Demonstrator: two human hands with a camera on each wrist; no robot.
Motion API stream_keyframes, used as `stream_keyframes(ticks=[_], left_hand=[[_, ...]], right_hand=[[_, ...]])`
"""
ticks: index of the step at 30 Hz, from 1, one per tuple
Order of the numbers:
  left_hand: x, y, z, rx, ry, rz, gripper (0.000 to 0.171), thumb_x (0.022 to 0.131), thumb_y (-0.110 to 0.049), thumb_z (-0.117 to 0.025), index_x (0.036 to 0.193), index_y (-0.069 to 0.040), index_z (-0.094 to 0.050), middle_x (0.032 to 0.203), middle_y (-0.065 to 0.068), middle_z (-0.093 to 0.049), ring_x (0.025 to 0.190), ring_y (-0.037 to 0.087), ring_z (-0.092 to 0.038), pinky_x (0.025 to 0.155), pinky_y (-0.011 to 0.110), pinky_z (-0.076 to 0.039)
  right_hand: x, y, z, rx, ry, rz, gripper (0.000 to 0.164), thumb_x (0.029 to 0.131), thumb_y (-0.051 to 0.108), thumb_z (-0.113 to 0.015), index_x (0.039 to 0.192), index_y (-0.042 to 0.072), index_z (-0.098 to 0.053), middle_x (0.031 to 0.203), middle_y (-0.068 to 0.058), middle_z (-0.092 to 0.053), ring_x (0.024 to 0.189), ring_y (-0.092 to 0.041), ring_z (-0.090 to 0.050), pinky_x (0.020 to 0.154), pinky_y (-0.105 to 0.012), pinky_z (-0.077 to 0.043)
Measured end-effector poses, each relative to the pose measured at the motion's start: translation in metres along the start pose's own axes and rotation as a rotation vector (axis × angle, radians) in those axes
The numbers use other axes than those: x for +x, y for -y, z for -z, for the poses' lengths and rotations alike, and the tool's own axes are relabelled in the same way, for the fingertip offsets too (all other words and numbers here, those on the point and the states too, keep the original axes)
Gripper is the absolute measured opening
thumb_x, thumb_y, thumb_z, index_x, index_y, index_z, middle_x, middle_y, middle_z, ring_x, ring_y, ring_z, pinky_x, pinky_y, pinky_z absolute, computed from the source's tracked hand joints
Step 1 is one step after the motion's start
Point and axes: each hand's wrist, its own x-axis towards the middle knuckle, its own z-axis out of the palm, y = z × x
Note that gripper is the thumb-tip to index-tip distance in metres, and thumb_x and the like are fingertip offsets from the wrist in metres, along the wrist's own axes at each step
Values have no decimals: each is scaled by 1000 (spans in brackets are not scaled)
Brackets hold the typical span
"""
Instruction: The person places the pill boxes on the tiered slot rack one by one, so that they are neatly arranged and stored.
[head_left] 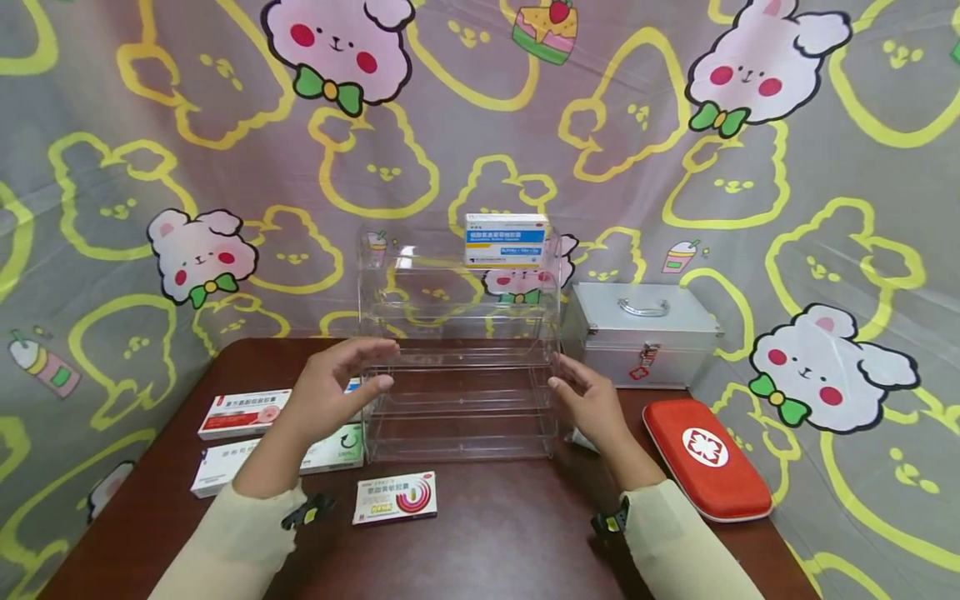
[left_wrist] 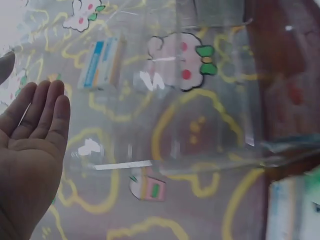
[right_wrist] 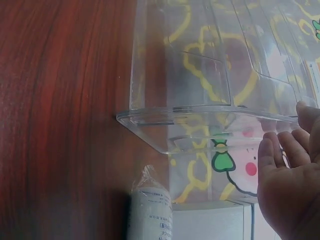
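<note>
A clear plastic tiered rack (head_left: 461,358) stands on the brown table. On its top tier sits a white, blue and yellow medicine box (head_left: 506,242). Beside the rack's left side is my left hand (head_left: 330,387), fingers extended and thumb apart, holding nothing. The left wrist view shows that palm (left_wrist: 30,157) facing the rack with a gap. At the right side my right hand (head_left: 588,398) has its fingertips close to the side panel; whether they touch it I cannot tell. In the right wrist view its fingers (right_wrist: 270,150) are slightly bent beside the panel.
Left of the rack lie a red-and-white medicine box (head_left: 243,414) and a white-and-green one (head_left: 330,454). Another medicine box (head_left: 395,497) lies in front. At right are a silver case (head_left: 641,333) and a red zip case (head_left: 705,458). A plastic-wrapped white roll (right_wrist: 150,212) lies beside the rack.
</note>
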Motion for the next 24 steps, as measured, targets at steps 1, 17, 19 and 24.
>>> stream_keyframes(ticks=[1,17,19,24], left_hand=[[-7,3,1,5,0,20,40,101,-10,-79,140,-12,-70,136,9,-75,127,2,-66,112,11,-47],[-74,54,-4,147,340,170,48,96,-34,-86,136,-12,-74,130,3,-79,123,26,-73,107,50,-59],[-78,62,-3,156,381,185,50,95,-34,-87,137,-10,-73,130,4,-79,123,29,-73,107,52,-59],[-87,77,-4,196,417,167,51,93,-32,-90,135,-9,-74,128,3,-79,123,28,-73,107,52,-59]], right_hand=[[0,-1,1,2,0,-3,50,106,14,-74,153,5,-62,150,-17,-67,134,-37,-68,98,-10,-53],[-1,-2,0,42,14,-44,50,105,13,-74,154,6,-63,151,-16,-67,133,-35,-69,93,-9,-53],[-1,-2,0,33,9,-46,50,105,14,-75,153,7,-63,150,-16,-68,133,-35,-69,93,-9,-53],[0,-1,0,14,7,-46,50,105,16,-75,153,8,-63,148,-15,-69,132,-34,-70,92,-9,-53]])
